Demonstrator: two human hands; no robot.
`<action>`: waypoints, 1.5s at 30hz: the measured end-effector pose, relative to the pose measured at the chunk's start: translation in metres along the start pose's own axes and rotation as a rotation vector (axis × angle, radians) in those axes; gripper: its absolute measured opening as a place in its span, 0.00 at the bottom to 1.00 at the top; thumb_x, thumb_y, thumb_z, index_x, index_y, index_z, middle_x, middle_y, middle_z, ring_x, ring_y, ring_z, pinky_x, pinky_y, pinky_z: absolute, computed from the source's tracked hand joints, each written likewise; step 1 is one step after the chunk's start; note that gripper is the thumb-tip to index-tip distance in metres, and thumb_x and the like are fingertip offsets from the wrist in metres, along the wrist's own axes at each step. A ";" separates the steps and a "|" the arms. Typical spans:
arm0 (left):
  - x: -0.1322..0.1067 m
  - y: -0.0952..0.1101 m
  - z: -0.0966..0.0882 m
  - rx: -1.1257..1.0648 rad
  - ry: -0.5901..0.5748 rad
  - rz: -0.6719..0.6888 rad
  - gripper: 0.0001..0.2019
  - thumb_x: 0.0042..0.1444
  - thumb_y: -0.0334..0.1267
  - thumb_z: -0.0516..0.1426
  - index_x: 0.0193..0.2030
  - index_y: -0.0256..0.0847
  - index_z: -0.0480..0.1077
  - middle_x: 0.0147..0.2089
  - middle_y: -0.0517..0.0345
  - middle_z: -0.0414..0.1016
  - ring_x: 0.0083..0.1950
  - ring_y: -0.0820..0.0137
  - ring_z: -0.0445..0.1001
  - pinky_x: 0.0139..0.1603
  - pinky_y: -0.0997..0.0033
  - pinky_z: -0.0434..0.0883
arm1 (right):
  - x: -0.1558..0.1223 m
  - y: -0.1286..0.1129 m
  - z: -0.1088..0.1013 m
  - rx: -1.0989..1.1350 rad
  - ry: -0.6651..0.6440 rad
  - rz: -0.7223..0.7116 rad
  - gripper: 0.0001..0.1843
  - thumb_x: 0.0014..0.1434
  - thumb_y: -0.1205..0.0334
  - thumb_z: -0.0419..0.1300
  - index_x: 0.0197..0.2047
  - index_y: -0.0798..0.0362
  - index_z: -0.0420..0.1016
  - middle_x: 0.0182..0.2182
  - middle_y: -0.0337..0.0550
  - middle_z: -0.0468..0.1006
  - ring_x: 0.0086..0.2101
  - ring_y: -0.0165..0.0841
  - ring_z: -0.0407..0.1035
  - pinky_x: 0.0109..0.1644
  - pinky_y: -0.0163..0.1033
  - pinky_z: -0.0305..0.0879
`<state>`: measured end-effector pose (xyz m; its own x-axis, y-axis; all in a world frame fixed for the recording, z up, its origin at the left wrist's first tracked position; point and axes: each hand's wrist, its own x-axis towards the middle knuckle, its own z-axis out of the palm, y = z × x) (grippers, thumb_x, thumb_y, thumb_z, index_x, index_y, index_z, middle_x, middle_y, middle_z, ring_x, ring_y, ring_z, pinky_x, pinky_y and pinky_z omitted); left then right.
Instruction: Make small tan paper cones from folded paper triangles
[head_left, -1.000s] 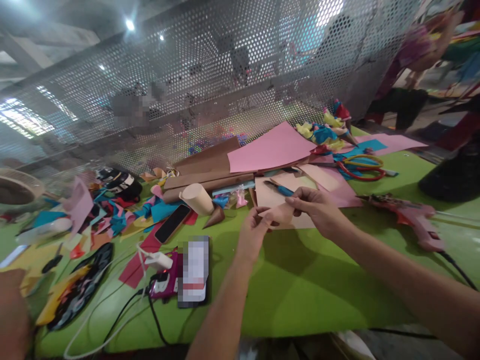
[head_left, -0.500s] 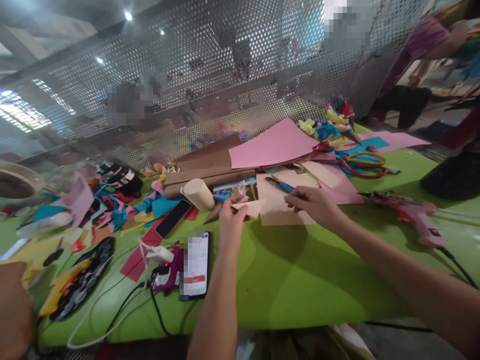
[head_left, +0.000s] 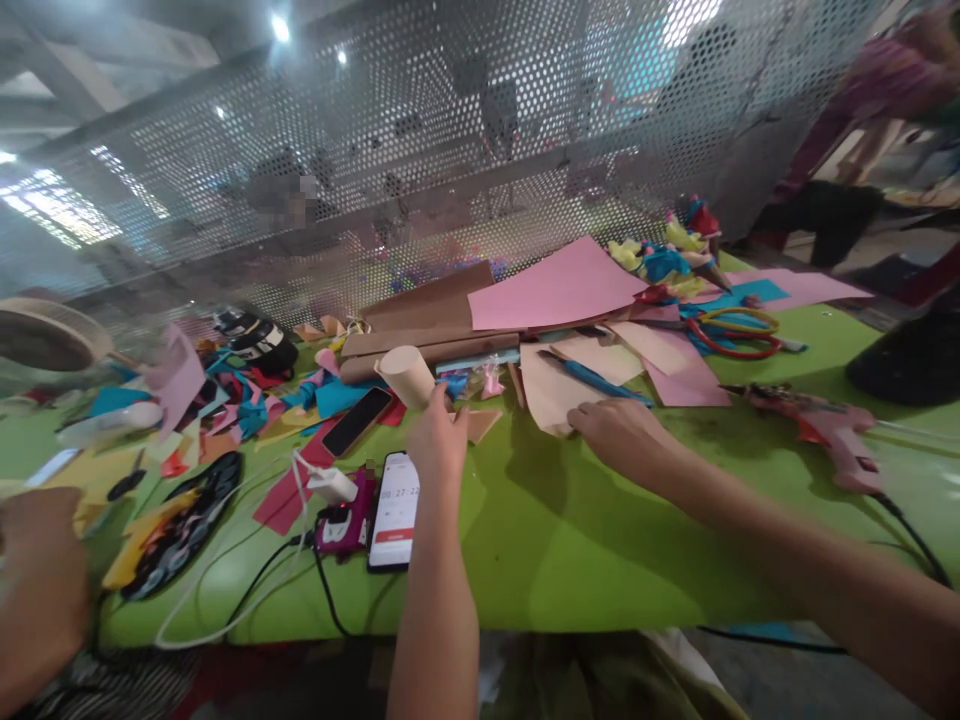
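My left hand point(head_left: 437, 440) is beside an upright roll of cream paper point(head_left: 407, 376), its thumb and forefinger apart and holding nothing that I can see. Just to its right, a small cut piece of beige paper point(head_left: 484, 426) rests on the green table. My right hand point(head_left: 619, 425) pinches the near edge of a beige sheet of paper point(head_left: 546, 395), whose front corner bends up. On the paper above that hand lies a blue pen-like tool with a dark tip point(head_left: 596, 378); the hand is not around it.
Right of my hands lies a pink glue gun point(head_left: 832, 430). A phone point(head_left: 391, 515), a purple power strip point(head_left: 346, 515) and looping cables are at the left. Pink card point(head_left: 559, 285) and coloured scraps line the back, before a perforated metal screen point(head_left: 450, 180). Another person's arm point(head_left: 41, 590) enters at far left.
My left hand has let go of the small beige piece and moved left toward the roll. My right hand has released the blue tool and taken the beige sheet's edge.
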<state>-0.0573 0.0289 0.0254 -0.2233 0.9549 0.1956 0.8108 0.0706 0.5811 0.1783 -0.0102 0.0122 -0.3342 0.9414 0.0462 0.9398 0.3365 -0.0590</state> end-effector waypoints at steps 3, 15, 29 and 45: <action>-0.005 0.005 0.008 -0.082 -0.029 0.212 0.23 0.56 0.31 0.62 0.59 0.47 0.73 0.45 0.49 0.80 0.47 0.56 0.78 0.50 0.61 0.72 | 0.002 0.017 -0.005 0.105 0.150 0.121 0.10 0.58 0.71 0.55 0.36 0.52 0.77 0.31 0.48 0.82 0.28 0.38 0.74 0.29 0.38 0.56; -0.036 0.035 -0.006 -0.323 0.138 0.510 0.34 0.59 0.33 0.62 0.71 0.49 0.56 0.71 0.45 0.60 0.73 0.55 0.58 0.72 0.50 0.59 | -0.047 0.029 -0.065 0.879 0.769 0.072 0.01 0.54 0.64 0.61 0.31 0.49 0.71 0.31 0.42 0.81 0.35 0.36 0.75 0.43 0.40 0.68; -0.087 0.027 -0.007 0.066 -0.755 0.788 0.33 0.63 0.49 0.59 0.72 0.52 0.56 0.76 0.51 0.55 0.77 0.56 0.52 0.75 0.42 0.49 | -0.101 0.038 0.003 0.514 0.235 -0.120 0.15 0.64 0.56 0.57 0.52 0.46 0.79 0.51 0.48 0.83 0.51 0.46 0.77 0.55 0.53 0.73; -0.142 -0.011 -0.011 0.277 -0.724 0.887 0.40 0.53 0.55 0.66 0.71 0.50 0.60 0.74 0.47 0.59 0.72 0.48 0.58 0.70 0.34 0.51 | -0.177 0.048 0.060 0.180 0.223 0.023 0.33 0.71 0.51 0.49 0.75 0.48 0.50 0.70 0.51 0.61 0.67 0.46 0.58 0.68 0.59 0.59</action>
<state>-0.0405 -0.1109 -0.0005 0.7651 0.6360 -0.1009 0.6374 -0.7257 0.2589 0.2778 -0.1591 -0.0583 -0.2701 0.9273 0.2593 0.9128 0.3323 -0.2375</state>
